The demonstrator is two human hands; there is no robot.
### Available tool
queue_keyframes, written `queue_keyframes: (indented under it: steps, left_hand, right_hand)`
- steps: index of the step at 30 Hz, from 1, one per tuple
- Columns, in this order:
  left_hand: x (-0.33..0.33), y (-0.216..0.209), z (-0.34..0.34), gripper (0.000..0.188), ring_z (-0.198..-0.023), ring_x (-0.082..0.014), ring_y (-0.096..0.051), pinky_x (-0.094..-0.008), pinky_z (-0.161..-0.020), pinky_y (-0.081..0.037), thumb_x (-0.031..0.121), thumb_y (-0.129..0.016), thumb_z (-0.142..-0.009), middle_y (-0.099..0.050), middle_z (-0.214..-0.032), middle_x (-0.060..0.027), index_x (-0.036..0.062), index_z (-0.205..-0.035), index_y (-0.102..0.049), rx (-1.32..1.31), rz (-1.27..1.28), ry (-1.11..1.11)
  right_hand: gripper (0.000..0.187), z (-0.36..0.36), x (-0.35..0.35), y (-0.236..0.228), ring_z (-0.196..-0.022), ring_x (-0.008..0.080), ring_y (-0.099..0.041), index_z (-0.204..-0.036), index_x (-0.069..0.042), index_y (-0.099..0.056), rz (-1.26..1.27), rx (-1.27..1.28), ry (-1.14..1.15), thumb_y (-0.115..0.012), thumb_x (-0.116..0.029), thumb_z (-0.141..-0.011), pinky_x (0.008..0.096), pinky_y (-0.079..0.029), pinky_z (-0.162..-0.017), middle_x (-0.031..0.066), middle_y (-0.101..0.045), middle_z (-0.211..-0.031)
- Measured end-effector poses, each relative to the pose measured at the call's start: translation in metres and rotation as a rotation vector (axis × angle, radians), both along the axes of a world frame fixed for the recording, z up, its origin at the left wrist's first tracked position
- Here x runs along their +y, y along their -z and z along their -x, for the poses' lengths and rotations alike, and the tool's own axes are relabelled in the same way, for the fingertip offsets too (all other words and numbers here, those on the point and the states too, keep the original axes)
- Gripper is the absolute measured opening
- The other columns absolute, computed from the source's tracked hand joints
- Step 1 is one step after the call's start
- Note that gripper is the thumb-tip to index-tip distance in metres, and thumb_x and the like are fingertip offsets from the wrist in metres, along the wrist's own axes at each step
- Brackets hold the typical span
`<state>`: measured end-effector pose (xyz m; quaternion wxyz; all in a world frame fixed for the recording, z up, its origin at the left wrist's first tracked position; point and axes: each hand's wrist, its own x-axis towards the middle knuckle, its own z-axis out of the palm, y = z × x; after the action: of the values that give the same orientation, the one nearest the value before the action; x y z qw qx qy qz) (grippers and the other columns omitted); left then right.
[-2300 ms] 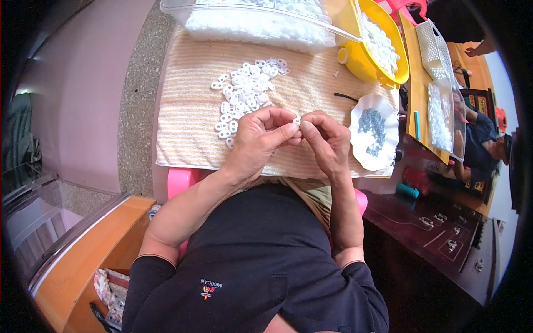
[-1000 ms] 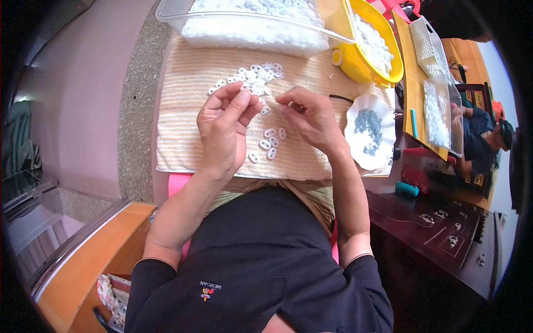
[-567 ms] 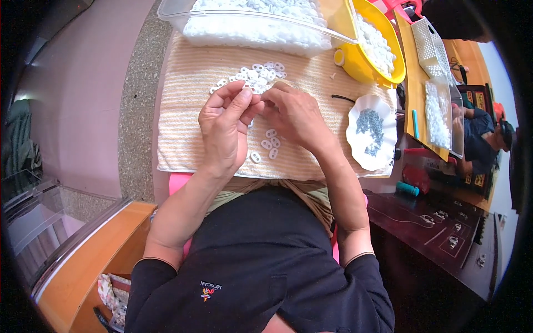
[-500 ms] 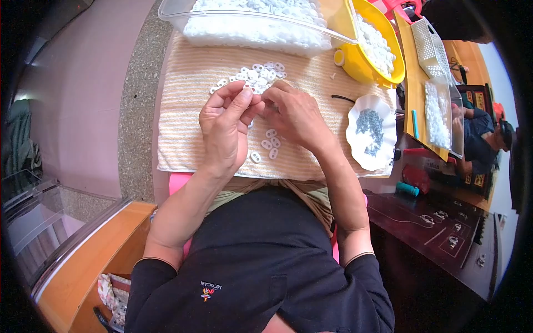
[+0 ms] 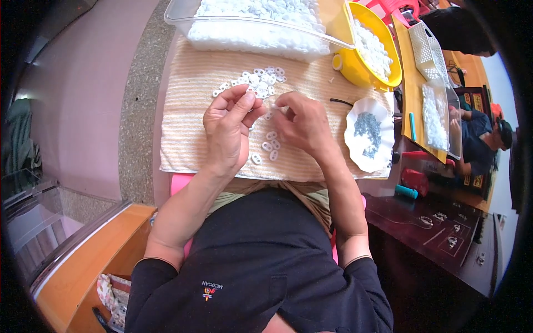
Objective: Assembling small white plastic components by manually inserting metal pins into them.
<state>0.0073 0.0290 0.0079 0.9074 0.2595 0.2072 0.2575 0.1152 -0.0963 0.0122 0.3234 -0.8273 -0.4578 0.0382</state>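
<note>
Over the striped cloth [image 5: 186, 119], my left hand [image 5: 226, 130] is closed, thumb and forefinger pinching a small white plastic piece that the fingers mostly cover. Just to its right, my right hand [image 5: 305, 123] has its fingers curled together; a speck of white shows at the fingertips, too small to name. Beyond both hands lies a loose pile of white two-hole oval plastic pieces [image 5: 261, 79]. Several more oval pieces [image 5: 271, 145] lie flat on the cloth nearer to me, between my wrists.
A clear bin [image 5: 250, 21] full of white pieces stands at the far edge. Right of it is a yellow basin [image 5: 355, 69] of white pieces. A white scalloped dish [image 5: 353, 145] holds small dark grey bits. A black strip [image 5: 341, 101] lies beside it. Another person [image 5: 480, 136] sits far right.
My right hand has drawn away from my left, a little to the right and nearer to me, leaving a gap between the fingertips. The left hand keeps its pinch.
</note>
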Motion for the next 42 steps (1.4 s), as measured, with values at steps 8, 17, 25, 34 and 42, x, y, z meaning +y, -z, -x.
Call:
queue_keyframes:
  steps: [8,17,25,34,42]
  left_hand:
    - [-0.005,0.003,0.0,0.016,-0.08,-0.0144,-0.064,-0.0273,-0.074,-0.056,0.001,-0.063,-0.087,-0.062,-0.09,-0.0065,0.0003,-0.103,-0.059,0.023,-0.018,0.05]
    - [-0.009,0.001,0.0,0.016,-0.079,-0.0126,-0.063,-0.0271,-0.074,-0.056,0.003,-0.063,-0.088,-0.062,-0.089,-0.006,-0.0005,-0.103,-0.059,0.051,-0.052,0.087]
    - [-0.01,0.006,0.002,0.018,-0.08,-0.0132,-0.064,-0.0269,-0.074,-0.056,0.003,-0.063,-0.087,-0.063,-0.09,-0.0064,0.0,-0.104,-0.059,0.059,-0.059,0.095]
    - [-0.01,0.007,0.002,0.018,-0.081,-0.0141,-0.064,-0.0274,-0.075,-0.057,0.002,-0.063,-0.087,-0.063,-0.09,-0.0063,0.0006,-0.105,-0.06,0.07,-0.059,0.132]
    - [-0.01,0.006,0.002,0.017,-0.081,-0.0141,-0.065,-0.0275,-0.075,-0.057,0.001,-0.062,-0.087,-0.063,-0.089,-0.0063,0.0002,-0.104,-0.06,0.086,-0.063,0.173]
  right_hand:
    - [0.011,-0.01,-0.023,-0.002,-0.067,0.0288,-0.064,-0.086,-0.005,-0.063,0.301,-0.417,0.071,-0.064,-0.008,-0.075,0.039,-0.051,-0.058,0.0106,-0.063,-0.083]
    - [0.01,-0.007,-0.028,-0.013,-0.074,0.0292,-0.064,-0.089,-0.009,-0.065,0.237,-0.3,-0.006,-0.061,-0.008,-0.08,0.0394,-0.05,-0.063,0.0057,-0.063,-0.092]
    - [0.013,-0.006,-0.026,-0.014,-0.076,0.0301,-0.062,-0.095,-0.01,-0.067,0.281,-0.18,0.043,-0.063,-0.014,-0.083,0.0398,-0.049,-0.067,0.0087,-0.063,-0.086]
    - [0.016,-0.012,-0.028,-0.014,-0.079,0.0299,-0.063,-0.098,-0.008,-0.067,0.277,-0.085,0.01,-0.063,-0.013,-0.083,0.0385,-0.049,-0.069,0.0107,-0.064,-0.086]
    - [0.024,-0.018,-0.037,-0.011,-0.07,0.0185,-0.059,-0.103,-0.002,-0.066,0.119,0.149,0.035,-0.069,-0.006,-0.079,0.0289,-0.047,-0.066,0.0077,-0.062,-0.079]
